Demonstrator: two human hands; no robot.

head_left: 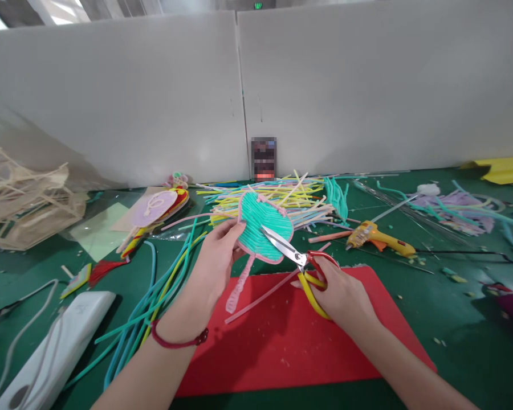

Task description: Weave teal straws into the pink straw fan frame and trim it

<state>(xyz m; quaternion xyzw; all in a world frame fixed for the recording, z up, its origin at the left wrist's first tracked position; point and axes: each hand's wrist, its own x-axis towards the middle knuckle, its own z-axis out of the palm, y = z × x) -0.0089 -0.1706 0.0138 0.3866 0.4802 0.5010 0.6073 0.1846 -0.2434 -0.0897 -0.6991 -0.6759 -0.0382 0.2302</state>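
Observation:
My left hand [217,257] is closed on the left edge of a teal heart-shaped fan [260,225] with a pink rim and a pink twisted handle that hangs down. It holds the fan above the red mat [282,347]. My right hand [340,296] grips scissors [297,259] with red and yellow handles. Their steel blades are slightly apart and lie over the fan's lower right face. A thin pink strand runs from the fan down across the mat.
A heap of yellow, pink and teal pipe cleaners [277,199] lies behind the fan. A yellow glue gun [378,237] sits at the right, finished fans [158,208] at the left, a white case [64,336] and loose teal cords [154,296] at the near left. Grey partitions close the back.

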